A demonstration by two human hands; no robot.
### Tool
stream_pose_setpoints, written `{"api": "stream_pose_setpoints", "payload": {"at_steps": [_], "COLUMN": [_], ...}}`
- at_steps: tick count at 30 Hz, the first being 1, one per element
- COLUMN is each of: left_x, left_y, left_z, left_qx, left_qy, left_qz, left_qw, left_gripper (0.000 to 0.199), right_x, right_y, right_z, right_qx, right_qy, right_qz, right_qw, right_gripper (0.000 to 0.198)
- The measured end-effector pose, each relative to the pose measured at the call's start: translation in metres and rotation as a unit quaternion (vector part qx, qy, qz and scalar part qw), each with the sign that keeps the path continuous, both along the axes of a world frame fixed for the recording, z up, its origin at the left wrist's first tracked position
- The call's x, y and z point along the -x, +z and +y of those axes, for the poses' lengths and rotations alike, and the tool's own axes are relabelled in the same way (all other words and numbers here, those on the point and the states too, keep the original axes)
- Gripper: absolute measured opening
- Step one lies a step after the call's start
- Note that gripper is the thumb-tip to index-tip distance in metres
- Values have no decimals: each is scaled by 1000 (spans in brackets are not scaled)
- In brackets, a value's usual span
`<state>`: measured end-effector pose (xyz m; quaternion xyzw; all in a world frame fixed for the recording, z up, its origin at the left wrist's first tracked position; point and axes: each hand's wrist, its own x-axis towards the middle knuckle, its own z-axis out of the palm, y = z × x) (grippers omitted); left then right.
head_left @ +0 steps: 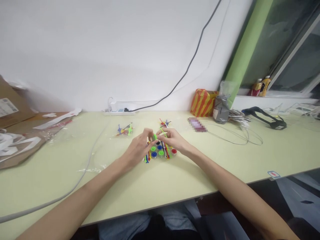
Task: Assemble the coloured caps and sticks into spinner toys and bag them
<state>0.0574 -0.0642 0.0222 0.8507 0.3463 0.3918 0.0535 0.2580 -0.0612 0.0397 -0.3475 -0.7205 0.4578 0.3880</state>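
Note:
Both hands meet over a small cluster of coloured plastic parts on the table. My left hand is closed, pinching a round green plastic disc between thumb and fingers. My right hand is closed around a thin green plastic stick, its fingertips beside the disc. Below them lie several round pieces in clear casings, among them a blue one and a red one. Long coloured sticks lie beside them. Joined stick pieces stand to the left, more behind the hands.
A power strip sits against the wall, with a black cable rising from it. A grey cable crosses the table at left, near plastic wrapping and a cardboard box. A striped bag, a blurred phone-like item and black headgear are at right.

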Motion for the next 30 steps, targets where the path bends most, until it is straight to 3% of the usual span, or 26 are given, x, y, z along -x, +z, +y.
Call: {"api": "stream_pose_setpoints", "payload": {"at_steps": [6, 11, 14, 16, 18, 20, 30], "left_x": [2, -1, -1, -1, 0, 0, 0], "left_y": [4, 6, 7, 7, 7, 8, 7], "left_z": [0, -1, -1, -1, -1, 0, 1], "left_qx": [-24, -34, -23, -22, -24, -26, -24], "left_qy": [18, 19, 19, 20, 21, 20, 11], "left_qz": [68, 73, 75, 75, 74, 75, 74], "left_qw": [997, 997, 997, 997, 997, 997, 997], "left_gripper": [19, 20, 19, 17, 16, 17, 25], "right_x": [-6, -33, -53, -64, -70, -72, -70], "right_y": [2, 14, 16, 12, 8, 5, 6], "right_z": [2, 12, 22, 30, 35, 38, 35], "right_qx": [29, -101, -181, -192, -177, -156, -152], "right_qy": [18, -59, -147, -171, -150, -119, -78], "right_qz": [-8, -104, -251, -364, -451, -494, -476], "right_qw": [999, 988, 940, 895, 862, 847, 862], "right_gripper": [39, 31, 18, 12, 9, 10, 13]}}
